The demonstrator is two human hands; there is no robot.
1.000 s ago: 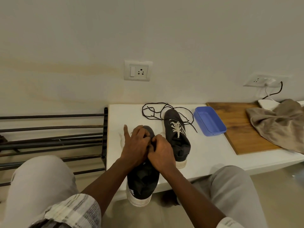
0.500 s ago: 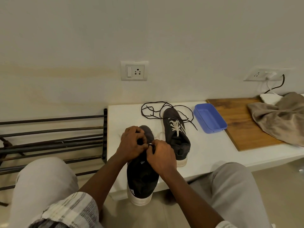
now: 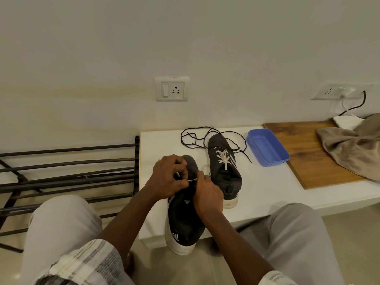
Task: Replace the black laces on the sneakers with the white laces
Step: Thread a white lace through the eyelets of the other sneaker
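Two black sneakers stand on a white bench [image 3: 263, 194]. The near sneaker [image 3: 183, 221] has its heel hanging over the bench's front edge. My left hand [image 3: 166, 177] and my right hand [image 3: 207, 194] meet over its eyelets, both pinching a short stretch of white lace [image 3: 192, 180] between them. Most of that lace is hidden under my fingers; a loop of it shows beyond the shoe. The far sneaker [image 3: 224, 171] is laced in white. Loose black laces [image 3: 195, 138] lie tangled on the bench behind it.
A blue plastic tray [image 3: 267, 147] sits right of the far sneaker, beside a wooden board [image 3: 308, 157] carrying a beige cloth [image 3: 353, 149]. A dark metal rack [image 3: 67, 175] stands left of the bench. Wall sockets are behind; my knees flank the bench.
My left hand's fingers have curled in from a spread pose, and both hands have drawn a short length of white lace taut between them. The view has shifted slightly.
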